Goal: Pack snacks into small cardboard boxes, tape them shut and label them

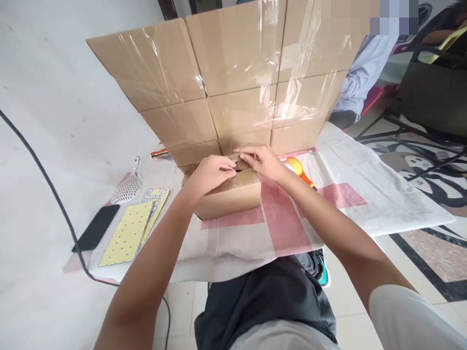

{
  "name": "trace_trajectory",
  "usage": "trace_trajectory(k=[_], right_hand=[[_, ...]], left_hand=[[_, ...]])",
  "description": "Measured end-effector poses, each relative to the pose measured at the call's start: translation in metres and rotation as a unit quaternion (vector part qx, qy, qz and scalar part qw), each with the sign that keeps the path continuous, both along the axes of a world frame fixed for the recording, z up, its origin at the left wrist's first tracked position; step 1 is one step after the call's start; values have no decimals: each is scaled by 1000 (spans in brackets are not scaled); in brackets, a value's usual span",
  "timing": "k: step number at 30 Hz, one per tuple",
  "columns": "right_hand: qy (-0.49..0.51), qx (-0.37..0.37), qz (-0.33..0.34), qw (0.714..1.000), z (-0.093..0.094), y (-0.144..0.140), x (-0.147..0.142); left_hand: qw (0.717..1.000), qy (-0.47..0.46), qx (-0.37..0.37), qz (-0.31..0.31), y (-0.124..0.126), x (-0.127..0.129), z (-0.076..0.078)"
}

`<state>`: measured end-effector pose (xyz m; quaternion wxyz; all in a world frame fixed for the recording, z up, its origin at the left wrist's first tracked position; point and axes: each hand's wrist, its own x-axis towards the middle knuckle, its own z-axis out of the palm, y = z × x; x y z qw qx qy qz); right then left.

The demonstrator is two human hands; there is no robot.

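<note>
A small brown cardboard box (pixel 233 201) sits on the table in front of me, its top flaps parted by a dark gap. My left hand (pixel 211 172) is at the left of the gap, thumb and fingers bent together on the box's top edge. From the right, my right hand (pixel 264 163) pinches the raised cardboard flap, fingers over it and thumb below. Both sets of fingertips nearly meet at the gap; what lies inside the box is hidden. Right behind it rises a tall wall of taped cardboard boxes (pixel 242 109).
On the left lie a white perforated scoop (pixel 127 189), a black phone-like slab (pixel 97 227) and yellow patterned cards (pixel 127 233). An orange-and-yellow object (pixel 295 166) is partly behind my right forearm. Another person's sleeve (pixel 372 68) shows at the back right. A black cable (pixel 47 180) hangs left.
</note>
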<state>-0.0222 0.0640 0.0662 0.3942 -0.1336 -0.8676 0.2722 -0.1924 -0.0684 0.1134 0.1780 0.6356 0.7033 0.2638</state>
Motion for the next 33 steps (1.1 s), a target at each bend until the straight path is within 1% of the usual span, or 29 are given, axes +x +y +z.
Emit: trace_trajectory(k=[2,4,6,8,10,12,13,15,16,18,20,22,23,24,25,26,27,28,29,30,33], right_hand=[[4,-6,-1,1000,-5,-4,3],[-3,-13,-8,1000,-7,-8,5],[-15,-12,-14,1000,-7,-11,7],[-33,4,-1,999,-5,-13,9],[-59,20,27,998,-2,-15,13],[-90,28,65,993,2,-16,20],[-109,29,86,990,4,-16,24],[-145,25,129,981,5,-15,32],[-158,18,142,977,4,-15,34],[-160,-10,138,977,-1,-15,36],[-132,-44,117,983,-9,-17,34],[-92,-69,102,988,-18,-21,30],[-77,-75,98,989,-22,-25,29],[-68,-78,90,991,-24,-29,29],[-68,-77,77,992,-27,-35,29],[-74,-75,60,993,-28,-41,30],[-86,-73,42,993,-30,-48,31],[-100,-72,27,992,-32,-56,32],[-112,-69,15,991,-35,-63,33],[-117,-66,6,991,-37,-70,33],[-91,-60,-20,994,-47,-81,32]], left_hand=[[1000,-7,9,-2,4,1,-1],[999,30,34,14,0,5,-6],[994,95,52,19,-8,12,-9],[980,184,69,28,-17,18,-11],[960,260,90,46,-25,22,-9],[949,291,113,54,-30,22,-5],[949,287,121,53,-30,19,-3],[963,240,116,35,-25,11,-1],[974,207,96,21,-19,5,-1],[988,155,26,8,-4,-8,-2],[986,151,-52,43,12,-21,-5],[977,165,-104,86,24,-32,-6],[976,160,-113,90,27,-37,-7],[980,148,-96,92,27,-41,-7],[984,132,-57,102,24,-45,-7],[985,119,-3,125,19,-50,-9],[978,111,57,164,10,-55,-12],[965,107,111,213,-2,-60,-17],[947,105,148,264,-17,-65,-25],[932,103,165,307,-34,-72,-35],[903,90,149,392,-97,-94,-75]])
